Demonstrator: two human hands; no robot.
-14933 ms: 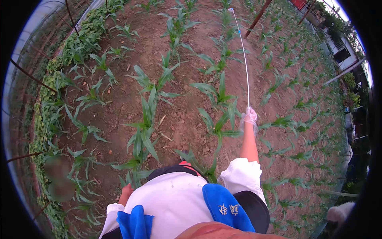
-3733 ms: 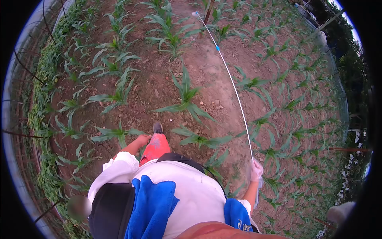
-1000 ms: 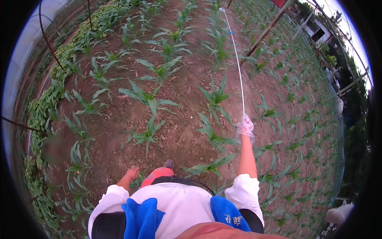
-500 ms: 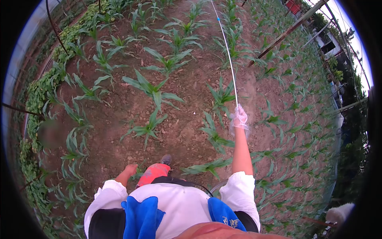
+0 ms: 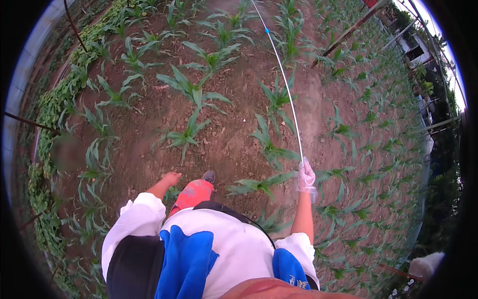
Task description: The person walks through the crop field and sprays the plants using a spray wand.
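Observation:
My right hand (image 5: 306,175), in a thin clear plastic glove, is closed around the lower end of a long white spray wand (image 5: 285,82). The wand slants forward and left over the maize plants, with a blue fitting (image 5: 267,31) near its upper part. Its far end reaches the top of the view, where a faint pale haze hangs. My left hand (image 5: 172,178) is bare and low at my left side, near my red-clad knee (image 5: 193,193). Its fingers look curled, and I see nothing in them. A maize plant (image 5: 269,144) stands left of my right hand.
Rows of young maize (image 5: 188,133) grow in brown soil (image 5: 229,112). A wooden pole (image 5: 351,31) slants at upper right, and a metal rod (image 5: 31,122) juts in at left. A black hose (image 5: 261,230) curves by my waist. Blue cloth (image 5: 186,259) hangs on my chest.
My right hand has come down closer to my body, drawing the wand back and tilting it slightly left. My left hand has moved up and right. The plants appear shifted in view.

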